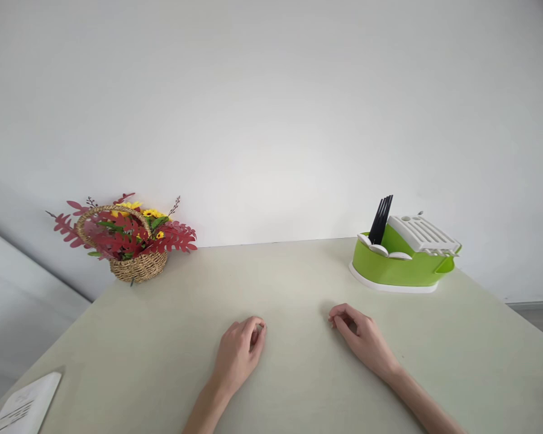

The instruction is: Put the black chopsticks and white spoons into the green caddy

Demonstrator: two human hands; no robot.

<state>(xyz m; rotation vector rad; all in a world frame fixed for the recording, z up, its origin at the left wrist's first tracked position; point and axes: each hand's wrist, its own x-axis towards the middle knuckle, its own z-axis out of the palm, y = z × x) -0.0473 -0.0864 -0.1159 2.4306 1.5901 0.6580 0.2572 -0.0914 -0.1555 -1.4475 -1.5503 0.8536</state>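
My left hand (pixel 241 351) rests on the pale table (pixel 289 386), loosely curled, with thumb and fingertips together and nothing visible in it. To its right, my right hand (pixel 358 331) also lies on the table, its fingers bent in toward the thumb and holding nothing that I can see. A gap of bare tabletop separates the two. Behind the right hand stands a green and white utensil holder (pixel 389 269), the nearest object to it and not touched. Several black chopsticks (pixel 380 220) lean upright in its left compartment.
At the back left is a wicker basket (pixel 140 267) of red leaves and yellow flowers (pixel 152 213). A white flat object with dark slots or lines (pixel 36 398) sits at the lower left edge, partly cut off. A white wall (pixel 271 120) rises behind the table.
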